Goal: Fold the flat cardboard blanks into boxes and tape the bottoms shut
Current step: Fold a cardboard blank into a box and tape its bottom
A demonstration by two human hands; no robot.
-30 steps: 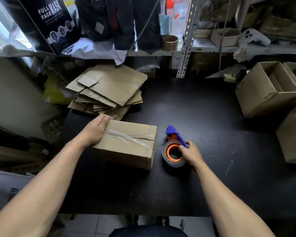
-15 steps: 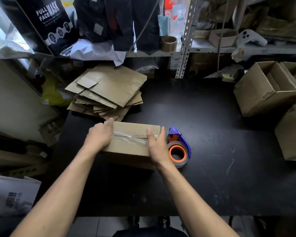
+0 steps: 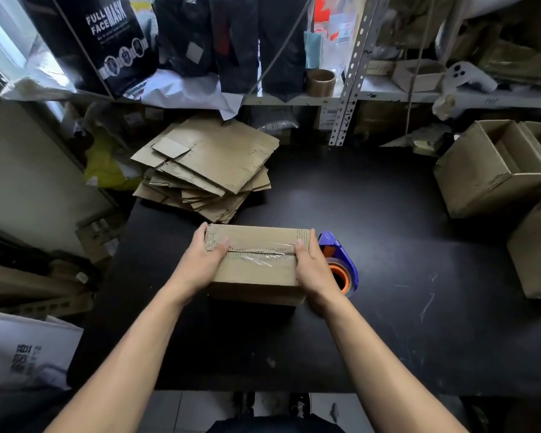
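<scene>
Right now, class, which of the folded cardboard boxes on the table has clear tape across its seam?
The box held between both hands, beside the tape dispenser. The open box at the right shows no tape.

Box (image 3: 256,270): matt brown corrugated cardboard, fluted edges exposed along the flap ends. Clear tape (image 3: 263,252) over its seam: glossy, wrinkled film. Stack of flat blanks (image 3: 213,170), far left: the same matt cardboard, edges rough and frayed. Surface (image 3: 388,245): black, matt, with pale scuffs and scratches at right. Tape dispenser (image 3: 338,260): smooth blue plastic, orange core. Shelf upright (image 3: 352,70), far: perforated grey metal. Open boxes (image 3: 494,170) at right: matt cardboard.
</scene>
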